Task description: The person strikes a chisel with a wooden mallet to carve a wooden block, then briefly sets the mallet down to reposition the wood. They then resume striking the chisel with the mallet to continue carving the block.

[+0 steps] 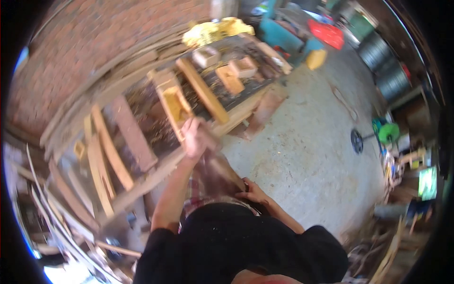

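A brown wooden board (222,165), smeared by motion, slants in front of my body. My left hand (193,137) is wrapped round its upper end, beside the bench edge. At the board's lower end, near my waist, my right hand (254,191) has its fingers bent against the wood. Just beyond my left hand, a long wooden piece with a yellowish hollow (177,103) lies on the workbench (156,182). To its right is a thick plank (203,92).
Small wooden boxes (242,66) and a yellow sheet (217,31) are at the bench's far end. Loose boards (132,132) lie at the left. A brick wall (94,52) stands behind. Metal drums (385,64) and a green-wheeled item (389,133) are at the right.
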`<state>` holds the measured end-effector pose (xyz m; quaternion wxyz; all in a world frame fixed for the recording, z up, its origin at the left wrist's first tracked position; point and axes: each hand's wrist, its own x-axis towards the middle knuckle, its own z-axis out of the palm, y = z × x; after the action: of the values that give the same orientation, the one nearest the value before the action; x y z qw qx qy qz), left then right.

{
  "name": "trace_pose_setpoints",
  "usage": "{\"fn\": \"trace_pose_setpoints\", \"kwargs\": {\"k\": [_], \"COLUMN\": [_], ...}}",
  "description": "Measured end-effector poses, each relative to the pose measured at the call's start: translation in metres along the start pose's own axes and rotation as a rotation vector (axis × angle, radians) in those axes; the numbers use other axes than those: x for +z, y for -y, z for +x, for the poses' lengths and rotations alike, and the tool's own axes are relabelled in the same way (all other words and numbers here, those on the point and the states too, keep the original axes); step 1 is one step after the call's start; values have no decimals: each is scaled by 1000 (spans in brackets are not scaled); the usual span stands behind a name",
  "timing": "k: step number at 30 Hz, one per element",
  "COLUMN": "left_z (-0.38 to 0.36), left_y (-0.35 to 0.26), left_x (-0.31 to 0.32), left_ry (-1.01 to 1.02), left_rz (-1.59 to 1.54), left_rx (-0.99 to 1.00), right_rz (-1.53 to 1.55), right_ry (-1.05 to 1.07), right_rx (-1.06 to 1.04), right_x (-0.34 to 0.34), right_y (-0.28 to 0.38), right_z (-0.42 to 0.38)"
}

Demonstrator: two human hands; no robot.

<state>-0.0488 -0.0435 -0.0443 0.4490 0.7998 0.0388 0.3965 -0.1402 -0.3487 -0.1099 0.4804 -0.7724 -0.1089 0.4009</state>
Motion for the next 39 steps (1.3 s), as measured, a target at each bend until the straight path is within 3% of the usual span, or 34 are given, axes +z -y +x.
{"fn": "trace_pose_setpoints", "kwargs": {"k": [1,2,3,4,5,6,8,12,14,16,20,24,27,28,30,31,32,35,38,39], "left_z": [9,21,29,36,41,46,38,18,11,9,10,12,10,10,10,10,15,8,12,14], "left_y": [-8,-11,-11,-8,-13,-17,-20,-36,-31,-27,-17,-11,-7,-1,3,5,5,3,-20,-26], "left_x": [4,4,7,17,16,14,13,14,17,20,18,24,28,31,32,31,29,30,21,19], "left_ry": [-77,-146,-210,-276,-307,-333,-203,-102,-101,-103,-147,-192,-228,-228,-325,-366,-375,-430,-389,-370], "left_rz": [-16,-74,-207,-367,-349,-332,-231,-14,-33,-54,-57,-83,-85,-87,-138,-15,-9,-152,-193,-179], "left_rx": [26,27,-38,-232,-149,-61,97,163,103,50,30,34,23,25,-40,83,84,-43,37,63], "right_rz": [162,129,245,363,394,368,655,807,701,334,208,205,257,444,-275,-169,-174,140,79,-49], "right_ry": [-28,23,-50,-133,-90,-70,-99,-65,-107,-324,-381,-448,-452,-443,-434,-482,-475,-621,-476,-455], "right_rx": [-13,3,-12,-29,81,81,-17,-136,-171,-221,-315,-445,-796,-837,-297,-261,-268,-689,-879,-851], "right_x": [1,0,-2,-6,-14,-20,-29,-40,-47,-45,-41,-34,-21,-4,-12,-11,-14,-10,-15,-21], "right_y": [19,22,20,21,32,31,29,67,82,109,131,140,118,113,116,117,121,125,139,134], "right_z": [-16,-22,-30,-38,-50,-58,-69,-83,-79,-76,-75,-75,-59,-47,-25,-26,-27,-43,-51,-50]}}
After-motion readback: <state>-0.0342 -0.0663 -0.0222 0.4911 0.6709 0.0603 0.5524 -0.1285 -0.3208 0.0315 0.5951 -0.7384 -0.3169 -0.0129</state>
